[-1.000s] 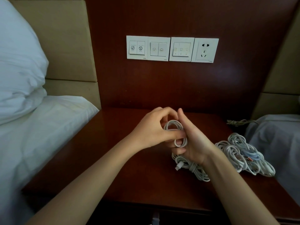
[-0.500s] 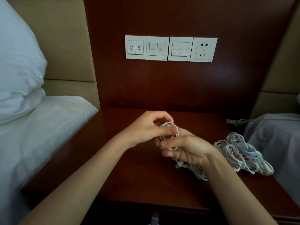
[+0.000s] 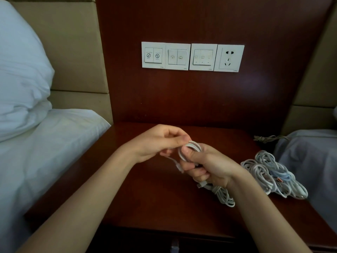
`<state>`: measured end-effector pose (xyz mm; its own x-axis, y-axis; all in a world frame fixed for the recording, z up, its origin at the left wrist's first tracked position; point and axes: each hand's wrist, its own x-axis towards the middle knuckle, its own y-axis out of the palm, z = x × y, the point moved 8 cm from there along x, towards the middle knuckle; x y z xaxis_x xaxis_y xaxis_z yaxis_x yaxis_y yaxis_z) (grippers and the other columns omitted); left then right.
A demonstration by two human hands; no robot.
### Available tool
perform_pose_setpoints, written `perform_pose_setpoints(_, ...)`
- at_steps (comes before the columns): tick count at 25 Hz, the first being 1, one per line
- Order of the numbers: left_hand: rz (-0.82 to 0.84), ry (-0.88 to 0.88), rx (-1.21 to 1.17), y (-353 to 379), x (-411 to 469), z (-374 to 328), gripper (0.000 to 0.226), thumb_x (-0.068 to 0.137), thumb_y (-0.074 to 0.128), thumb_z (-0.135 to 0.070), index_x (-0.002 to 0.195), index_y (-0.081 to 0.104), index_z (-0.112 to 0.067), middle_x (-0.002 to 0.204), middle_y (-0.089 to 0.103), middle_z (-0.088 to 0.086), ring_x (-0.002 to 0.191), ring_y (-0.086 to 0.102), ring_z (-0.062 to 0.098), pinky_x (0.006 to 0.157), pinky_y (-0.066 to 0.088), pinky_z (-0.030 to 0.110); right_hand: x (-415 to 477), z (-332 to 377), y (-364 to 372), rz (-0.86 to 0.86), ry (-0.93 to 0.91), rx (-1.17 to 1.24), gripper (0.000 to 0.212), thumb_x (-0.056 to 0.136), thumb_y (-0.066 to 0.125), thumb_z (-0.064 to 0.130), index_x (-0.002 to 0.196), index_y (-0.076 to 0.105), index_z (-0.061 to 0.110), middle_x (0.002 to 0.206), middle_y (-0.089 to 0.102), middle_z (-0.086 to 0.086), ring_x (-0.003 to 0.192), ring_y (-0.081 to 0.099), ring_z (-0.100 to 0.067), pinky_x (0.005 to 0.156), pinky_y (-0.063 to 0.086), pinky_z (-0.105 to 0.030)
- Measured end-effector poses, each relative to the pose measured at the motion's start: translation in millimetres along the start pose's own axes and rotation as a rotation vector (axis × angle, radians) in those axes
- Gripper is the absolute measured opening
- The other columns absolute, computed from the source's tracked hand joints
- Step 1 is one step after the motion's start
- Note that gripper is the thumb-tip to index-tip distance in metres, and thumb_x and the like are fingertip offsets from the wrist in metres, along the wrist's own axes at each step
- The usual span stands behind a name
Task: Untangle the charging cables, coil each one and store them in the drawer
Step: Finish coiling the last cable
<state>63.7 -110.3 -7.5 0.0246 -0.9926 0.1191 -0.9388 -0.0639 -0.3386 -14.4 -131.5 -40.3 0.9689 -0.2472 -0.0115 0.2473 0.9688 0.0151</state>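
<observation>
My right hand grips a small coil of white charging cable above the dark wooden nightstand. My left hand pinches the same cable at the coil's top left; a loose end with a plug dangles between the hands. Under my right wrist another white cable bundle lies on the nightstand. A tangled pile of white and pale blue cables sits at the right edge. The drawer front is at the bottom edge, mostly hidden in shadow.
A white pillow and bed sheet lie to the left. Wall switches and a socket are on the wooden panel behind. A second bed's grey sheet is at right, with a thin dark cord beside it.
My right hand turned from open palm to a fist round the coil and dropped slightly. My left hand shifted left, drawing the cable's plug end out between the hands.
</observation>
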Motion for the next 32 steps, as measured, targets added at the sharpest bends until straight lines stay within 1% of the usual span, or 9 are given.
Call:
perform_pose_setpoints(2,0.045,0.066,-0.107,-5.6,-4.8,-1.3,0.020,0.085,0.059,-0.025,0.098,0.067,-0.013,0.071,0.052,0.003,0.051,0.042,0.003,0.047,0.035,0.014,-3.1,6.3,-6.6,-0.055,-0.031,0.054,0.026,0.091,0.045,0.036,0.081,0.068,0.030,0.052,0.036,0.006,0.037,0.022,0.001,0.034,0.013,-0.011)
perform_pose_setpoints(5,-0.189,0.245,0.155,-18.1,-3.3,-13.6,0.018,0.086,0.054,-0.030,0.083,0.064,-0.015,0.056,0.053,-0.010,0.046,0.042,0.001,0.048,0.037,0.016,-0.3,6.7,-19.8,-0.171,-0.053,0.171,0.052,0.084,0.040,0.042,0.114,0.055,0.003,0.051,0.039,0.004,0.037,0.025,0.000,0.034,0.015,-0.011)
perform_pose_setpoints(11,-0.290,0.319,0.553,-6.7,1.7,-14.2,0.019,0.099,0.042,-0.019,0.101,0.053,-0.033,0.059,0.056,-0.009,0.054,0.056,0.012,0.056,0.051,0.035,4.6,7.4,-39.4,-0.443,-0.217,0.406,0.043,0.099,0.026,0.042,0.102,0.053,0.008,0.059,0.052,-0.001,0.040,0.035,-0.003,0.034,0.026,-0.014)
perform_pose_setpoints(14,-0.306,0.319,0.652,2.8,4.9,-11.1,0.008,0.099,0.041,-0.022,0.094,0.045,-0.026,0.059,0.056,-0.007,0.057,0.057,0.012,0.064,0.049,0.047,0.1,9.2,-47.3,-0.538,-0.257,0.451,0.040,0.099,0.027,0.040,0.108,0.056,0.014,0.065,0.059,-0.002,0.044,0.043,-0.004,0.039,0.035,-0.015)
perform_pose_setpoints(19,-0.254,0.298,0.532,7.3,6.7,-7.4,0.021,0.099,0.043,-0.024,0.080,0.051,-0.023,0.068,0.059,-0.005,0.069,0.058,0.006,0.069,0.044,0.026,-5.0,11.5,-47.7,-0.554,-0.266,0.583,0.040,0.100,0.028,0.037,0.104,0.058,0.011,0.098,0.068,-0.005,0.042,0.041,-0.003,0.034,0.031,-0.011)
perform_pose_setpoints(22,-0.160,0.270,0.410,18.2,8.8,-2.7,0.023,0.097,0.039,-0.027,0.077,0.048,-0.023,0.066,0.055,-0.007,0.072,0.060,0.010,0.072,0.046,0.028,-6.8,11.2,-50.6,-0.555,-0.309,0.777,0.034,0.101,0.031,0.033,0.097,0.055,0.009,0.078,0.069,0.000,0.034,0.033,-0.001,0.028,0.020,-0.010)
perform_pose_setpoints(24,-0.090,0.233,0.381,27.9,11.0,0.0,0.024,0.099,0.038,-0.020,0.077,0.047,-0.021,0.064,0.051,-0.005,0.060,0.054,0.004,0.058,0.045,0.022,-6.6,8.9,-51.8,-0.540,-0.325,0.936,0.030,0.102,0.031,0.031,0.089,0.050,0.010,0.056,0.052,0.004,0.031,0.029,-0.001,0.026,0.016,-0.010)
perform_pose_setpoints(28,-0.038,0.093,0.258,27.9,11.8,1.9,0.022,0.099,0.042,-0.014,0.080,0.053,-0.013,0.058,0.048,-0.002,0.047,0.040,0.001,0.049,0.032,0.014,-7.8,7.3,-55.5,-0.584,-0.254,0.654,0.030,0.103,0.029,0.027,0.085,0.047,0.011,0.054,0.043,0.003,0.031,0.027,-0.001,0.025,0.016,-0.011)
perform_pose_setpoints(32,-0.098,0.003,0.196,12.6,10.8,8.5,0.041,0.093,0.039,-0.051,0.094,0.061,-0.016,0.069,0.064,-0.003,0.059,0.056,0.008,0.066,0.043,0.028,-9.4,11.2,-48.7,-0.583,-0.170,0.254,0.029,0.102,0.033,0.020,0.092,0.057,0.007,0.055,0.048,-0.001,0.034,0.032,-0.003,0.030,0.018,-0.013)
